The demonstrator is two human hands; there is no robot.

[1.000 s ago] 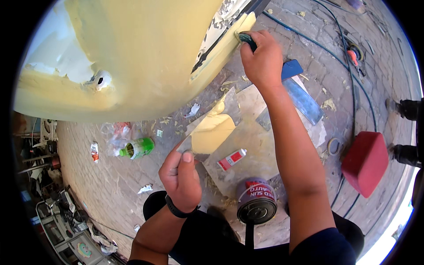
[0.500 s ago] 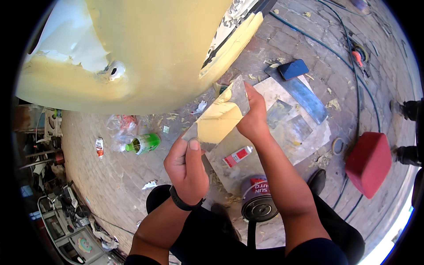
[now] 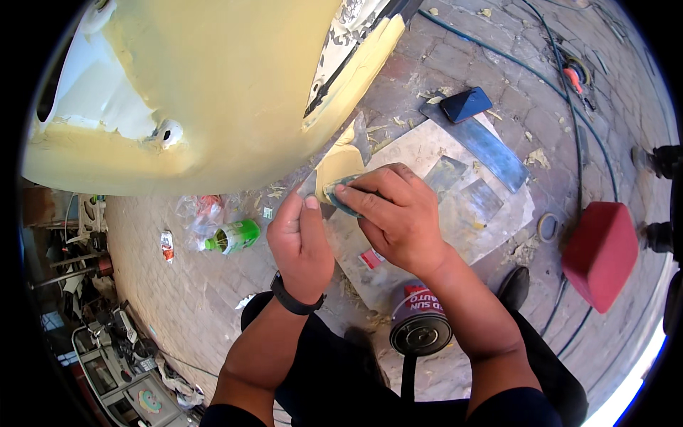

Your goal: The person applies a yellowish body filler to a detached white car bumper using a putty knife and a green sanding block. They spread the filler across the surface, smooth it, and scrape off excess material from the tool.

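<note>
My left hand (image 3: 302, 245) grips the near edge of a thin grey plate, thumb on top. Yellow putty (image 3: 337, 165) is heaped across that plate (image 3: 361, 136). In my right hand (image 3: 405, 217) is a dark green putty spreader (image 3: 343, 201), pinched between thumb and fingers, its edge touching the putty. Just beyond both hands curves a large vehicle body panel (image 3: 228, 85), mostly coated in yellowish filler, with bare white patches at its left. Below my right hand, a red-and-white tube (image 3: 370, 257) lies partly hidden on a stained board (image 3: 388, 285).
A lidded can (image 3: 420, 331) stands between my legs. On the board's far side are a blue-grey metal strip (image 3: 494, 153) and a phone (image 3: 466, 104). A red block (image 3: 601, 256), tape roll (image 3: 548, 226) and hose (image 3: 498, 55) lie right; a green bottle (image 3: 233, 236) lies left.
My right hand has come off the plate's far end and moved nearer, now with the spreader at the putty. The plate has shifted slightly left and turned. My left hand keeps its hold.
</note>
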